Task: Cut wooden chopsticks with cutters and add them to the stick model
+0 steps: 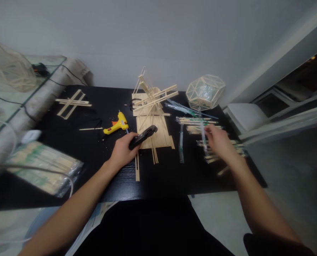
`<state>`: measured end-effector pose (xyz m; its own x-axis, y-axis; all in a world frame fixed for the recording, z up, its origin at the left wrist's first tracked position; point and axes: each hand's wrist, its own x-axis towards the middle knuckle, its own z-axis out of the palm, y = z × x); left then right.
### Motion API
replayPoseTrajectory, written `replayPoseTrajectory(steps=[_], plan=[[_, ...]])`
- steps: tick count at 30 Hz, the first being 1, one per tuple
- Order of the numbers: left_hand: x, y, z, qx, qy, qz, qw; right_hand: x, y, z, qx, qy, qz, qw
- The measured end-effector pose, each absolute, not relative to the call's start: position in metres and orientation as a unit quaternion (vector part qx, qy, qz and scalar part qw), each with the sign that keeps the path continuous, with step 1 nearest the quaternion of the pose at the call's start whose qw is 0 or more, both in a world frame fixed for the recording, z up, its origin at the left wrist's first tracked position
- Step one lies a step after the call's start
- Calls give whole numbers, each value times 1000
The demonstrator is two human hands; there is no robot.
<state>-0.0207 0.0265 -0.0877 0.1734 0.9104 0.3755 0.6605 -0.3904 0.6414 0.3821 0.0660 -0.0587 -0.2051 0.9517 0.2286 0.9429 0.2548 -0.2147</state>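
My left hand (122,151) is closed round a black hand tool (143,136), which lies over the edge of a flat panel of wooden sticks (155,133). A stick frame model (153,96) stands behind that panel. My right hand (218,140) reaches into a loose pile of wrapped sticks (217,151) on the right of the black table (163,174). Its fingers pinch one clear-wrapped stick (203,137). A yellow glue gun (117,125) lies just left of my left hand.
A polyhedron stick lantern (205,91) stands at the back right. A crossed stick piece (73,103) lies at the back left. A plastic bag of sticks (43,167) rests at the left front. A glass table with cables stands further left. A white seat (245,115) is beyond the right edge.
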Motion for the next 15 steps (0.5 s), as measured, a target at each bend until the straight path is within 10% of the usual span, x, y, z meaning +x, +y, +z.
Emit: replayPoseTrajectory(steps=[15], plan=[[-22, 27, -88, 748, 527, 365, 171, 369, 57, -28, -603, -775, -25, 185]])
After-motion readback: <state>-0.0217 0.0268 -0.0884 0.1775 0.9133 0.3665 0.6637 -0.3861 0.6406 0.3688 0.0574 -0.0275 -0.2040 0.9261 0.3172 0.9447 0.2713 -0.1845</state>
